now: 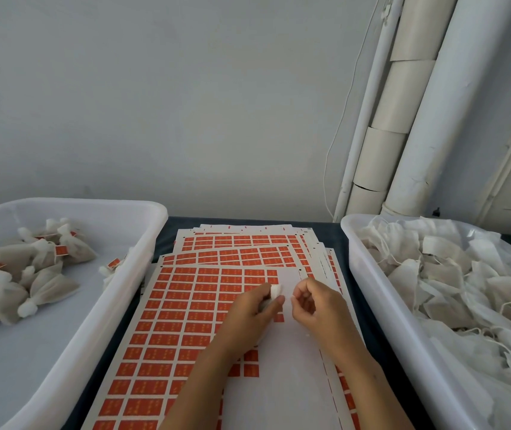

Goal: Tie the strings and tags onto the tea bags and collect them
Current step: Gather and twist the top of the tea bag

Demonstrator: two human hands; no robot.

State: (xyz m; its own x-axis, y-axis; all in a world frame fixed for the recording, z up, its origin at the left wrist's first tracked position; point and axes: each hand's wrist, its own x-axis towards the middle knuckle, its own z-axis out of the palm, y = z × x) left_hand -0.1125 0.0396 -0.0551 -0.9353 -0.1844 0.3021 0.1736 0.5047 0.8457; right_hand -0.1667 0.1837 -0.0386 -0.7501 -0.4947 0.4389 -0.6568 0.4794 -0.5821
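Left hand (252,308) gripping a tea bag (276,291) by its bunched white neck over the tag sheets (186,305) at mid-table; right hand (314,301) just beside it at three o'clock, fingers curled as if pinching a string (too fine to make out). Likely trouble: knot slipping off the neck if pulled unevenly, or tag missing. Finished bags (24,274) at nine o'clock in the left tub (142,243), untied ones (450,280) at three o'clock.

In front of you the label sheets (186,321) show a grid of orange-red rectangles on white, lying on a dark navy tabletop (167,234). At frame left, a white tub (142,243) holds beige tea bags (30,274) with orange-red tags; the right tub (369,274) holds off-white bags (465,290).
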